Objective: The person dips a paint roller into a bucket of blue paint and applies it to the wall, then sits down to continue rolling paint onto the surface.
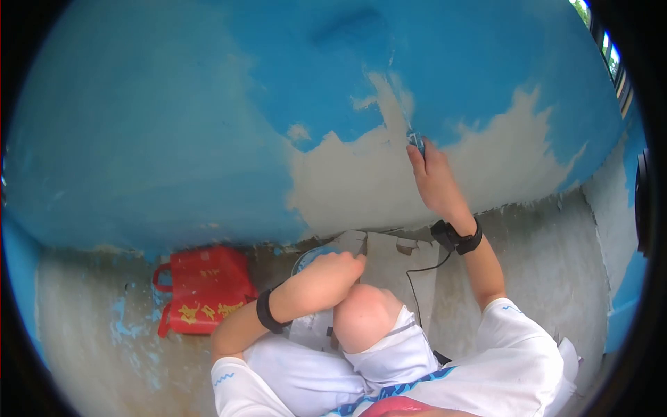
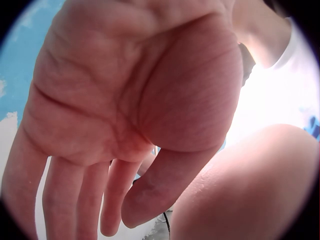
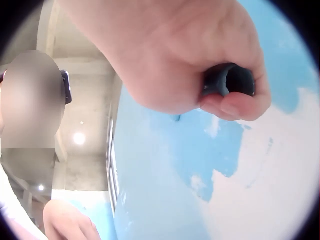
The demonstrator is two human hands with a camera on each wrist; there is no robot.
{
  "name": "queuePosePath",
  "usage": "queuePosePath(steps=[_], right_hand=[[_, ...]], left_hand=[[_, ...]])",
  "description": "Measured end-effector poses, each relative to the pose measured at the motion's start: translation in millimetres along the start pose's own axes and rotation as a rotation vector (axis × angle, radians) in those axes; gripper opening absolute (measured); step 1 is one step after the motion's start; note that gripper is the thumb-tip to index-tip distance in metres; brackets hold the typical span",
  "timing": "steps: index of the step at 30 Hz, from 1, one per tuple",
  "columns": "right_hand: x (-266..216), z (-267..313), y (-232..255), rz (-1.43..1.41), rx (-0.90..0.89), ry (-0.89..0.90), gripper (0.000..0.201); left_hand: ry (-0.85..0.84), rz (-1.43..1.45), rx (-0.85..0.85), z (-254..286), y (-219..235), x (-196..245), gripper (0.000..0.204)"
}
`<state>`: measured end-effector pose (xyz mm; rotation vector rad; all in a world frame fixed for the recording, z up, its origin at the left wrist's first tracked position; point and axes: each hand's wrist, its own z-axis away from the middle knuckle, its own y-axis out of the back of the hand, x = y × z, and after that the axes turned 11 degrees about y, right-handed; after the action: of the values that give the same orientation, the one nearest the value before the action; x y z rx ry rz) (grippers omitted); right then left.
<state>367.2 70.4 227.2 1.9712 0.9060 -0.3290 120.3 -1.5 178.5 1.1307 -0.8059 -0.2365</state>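
My right hand (image 1: 436, 179) grips a scraper (image 1: 415, 142) against the painted wall (image 1: 451, 69). In the right wrist view its fingers curl round the dark handle (image 3: 215, 82), whose hollow end faces the camera; the blade is hard to make out. Pale bare patches (image 1: 354, 174) show where the blue coat is gone, around and below the tool. My left hand (image 1: 337, 270) hangs loosely over the bent knee (image 1: 368, 318). Its palm faces the left wrist camera, fingers (image 2: 62, 195) loosely extended, holding nothing.
A red bag (image 1: 212, 274) with yellow lettering lies on the floor at the left, near the wall's foot. Pale sheets (image 1: 399, 254) lie below the wall. A thin cable (image 1: 411, 285) runs down from the right wrist. Blue flakes (image 1: 128, 333) are scattered at left.
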Motion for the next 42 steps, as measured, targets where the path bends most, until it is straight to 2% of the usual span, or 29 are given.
queuePosePath(steps=[5, 8, 11, 13, 15, 18, 21, 23, 25, 30, 32, 37, 42], right_hand=[[48.4, 54.7, -15.0, 0.049, 0.002, -0.139, 0.029], [76.0, 92.5, -23.3, 0.083, 0.024, -0.151, 0.028], [82.4, 119.4, -26.7, 0.038, -0.003, -0.283, 0.029], [85.9, 126.2, -33.2, 0.044, 0.011, -0.265, 0.029], [83.6, 120.3, -33.3, 0.053, 0.028, -0.245, 0.030], [52.3, 87.2, -31.6, 0.004, 0.061, -0.252, 0.030], [27.8, 45.3, -26.1, -0.028, 0.113, -0.193, 0.031], [18.7, 21.6, -20.9, -0.061, 0.112, -0.077, 0.031], [7.0, 8.2, -16.2, -0.085, 0.121, -0.067, 0.032], [30.1, 34.6, -31.3, -0.079, 0.104, -0.069, 0.033], [38.1, 65.1, -35.0, -0.093, 0.058, -0.163, 0.033], [71.2, 130.1, -40.8, -0.072, 0.001, -0.265, 0.033], [47.4, 105.9, -23.9, -0.093, -0.040, -0.285, 0.034]], left_hand=[[0.018, -0.011, -0.052, -5.3, -1.5, -2.4, 0.022], [0.020, -0.024, -0.053, -7.0, -1.8, -2.3, 0.024], [0.020, -0.037, -0.049, -7.5, -2.9, -2.6, 0.024], [0.020, -0.036, -0.045, -8.1, -2.9, -3.1, 0.024], [0.018, -0.018, -0.067, -10.8, -3.4, -4.6, 0.024], [0.001, -0.017, -0.067, -13.3, -3.1, -4.9, 0.024], [-0.022, -0.023, -0.050, -12.0, -7.9, -6.2, 0.024], [-0.010, -0.023, -0.051, -8.6, -6.2, -2.9, 0.024], [0.010, -0.017, -0.051, -7.0, -5.6, -2.5, 0.024], [0.039, -0.022, -0.050, -5.6, -5.2, -3.3, 0.024], [0.035, -0.018, -0.045, -5.1, -4.9, -4.2, 0.025], [0.018, -0.026, -0.047, -7.2, -5.9, -8.3, 0.026], [0.002, -0.051, -0.064, -10.1, -5.2, -6.2, 0.027]])
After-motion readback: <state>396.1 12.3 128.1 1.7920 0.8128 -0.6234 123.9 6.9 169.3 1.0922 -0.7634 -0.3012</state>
